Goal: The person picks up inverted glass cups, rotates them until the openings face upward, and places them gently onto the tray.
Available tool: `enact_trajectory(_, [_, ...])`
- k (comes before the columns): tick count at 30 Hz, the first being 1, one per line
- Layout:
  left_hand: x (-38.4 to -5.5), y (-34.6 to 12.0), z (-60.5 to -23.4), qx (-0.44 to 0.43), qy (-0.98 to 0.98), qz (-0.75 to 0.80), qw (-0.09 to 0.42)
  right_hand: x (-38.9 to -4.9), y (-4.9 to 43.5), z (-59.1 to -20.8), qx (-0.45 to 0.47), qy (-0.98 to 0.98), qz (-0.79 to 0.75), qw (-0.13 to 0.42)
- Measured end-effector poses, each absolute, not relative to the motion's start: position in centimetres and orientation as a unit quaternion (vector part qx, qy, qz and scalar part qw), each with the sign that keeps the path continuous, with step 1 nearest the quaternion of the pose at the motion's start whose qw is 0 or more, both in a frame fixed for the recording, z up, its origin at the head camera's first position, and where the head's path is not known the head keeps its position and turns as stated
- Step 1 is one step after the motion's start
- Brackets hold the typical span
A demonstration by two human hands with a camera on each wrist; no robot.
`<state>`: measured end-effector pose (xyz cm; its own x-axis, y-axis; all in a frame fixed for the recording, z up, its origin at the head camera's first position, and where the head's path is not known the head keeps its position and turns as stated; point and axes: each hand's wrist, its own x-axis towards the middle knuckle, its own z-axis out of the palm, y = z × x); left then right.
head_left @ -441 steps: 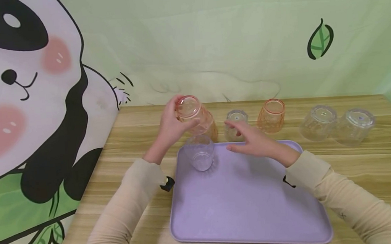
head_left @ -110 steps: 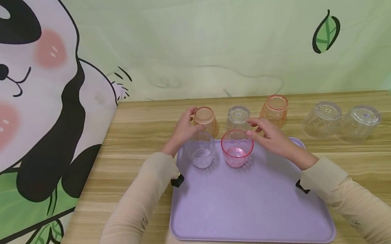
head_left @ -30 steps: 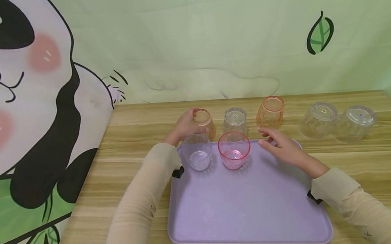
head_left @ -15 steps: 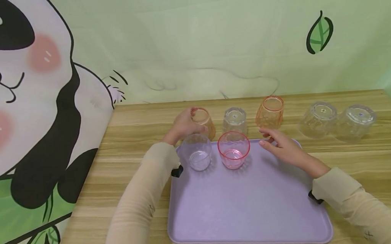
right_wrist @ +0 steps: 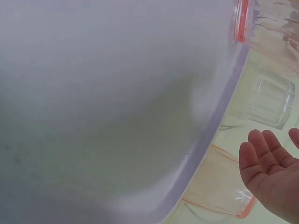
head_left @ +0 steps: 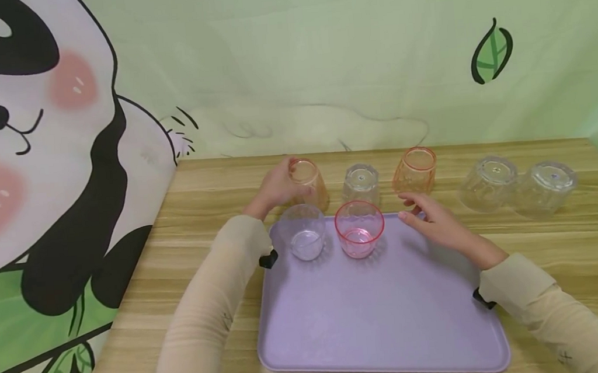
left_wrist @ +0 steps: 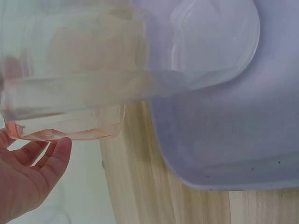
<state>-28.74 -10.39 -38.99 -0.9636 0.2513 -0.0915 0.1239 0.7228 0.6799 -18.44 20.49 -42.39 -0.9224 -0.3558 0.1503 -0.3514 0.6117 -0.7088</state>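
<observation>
My left hand (head_left: 276, 185) grips an upside-down orange tumbler (head_left: 316, 192) just past the tray's far left corner. In the left wrist view, thumb and fingers hold that orange tumbler (left_wrist: 70, 133) near its base. Two upright tumblers stand side by side on the purple tray (head_left: 377, 315): a clear one (head_left: 305, 238) and a pink one with a red rim (head_left: 360, 237). My right hand (head_left: 441, 228) hovers over the tray's far right part, fingers loosely bent and holding nothing. Behind its fingertips sits a second upside-down orange tumbler (head_left: 415, 171).
A clear upside-down tumbler (head_left: 361, 184) stands between the orange ones, behind the pink tumbler. Two more clear upside-down tumblers, one (head_left: 488, 183) beside the other (head_left: 544, 187), are at the right on the wooden table (head_left: 563, 259). A green printed cloth (head_left: 321, 62) hangs behind.
Since the oldest frame, the pink tumbler has gone from my left hand to upright on the tray. My right hand has left it, moving right. The gripped orange tumbler has just risen slightly.
</observation>
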Motion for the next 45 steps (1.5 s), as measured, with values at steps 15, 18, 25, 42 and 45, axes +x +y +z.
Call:
enact_trajectory(15, [-28.3,-10.5,-37.4,0.090,0.921,0.375,0.054,-18.5,20.6,-41.8,-0.191,0.898,-0.397,0.007])
enact_trajectory(18, [-28.3,-10.5,-37.1,0.093,0.919,0.379,0.048,-18.4,20.5,-41.7,-0.193,0.898,-0.396,0.005])
enact_trajectory(25, [-27.9,-10.3,-36.3,0.095,0.911,0.399,0.042,-18.6,20.5,-41.5,-0.197,0.895,-0.400,0.001])
enact_trajectory(42, [-26.7,-9.2,-35.4,0.103,0.898,0.427,0.008,-18.7,20.5,-40.0,-0.202,0.896,-0.394,-0.014])
enact_trajectory(45, [-26.5,-9.1,-35.2,0.103,0.893,0.439,0.003,-18.7,20.5,-39.6,-0.199,0.896,-0.398,-0.008])
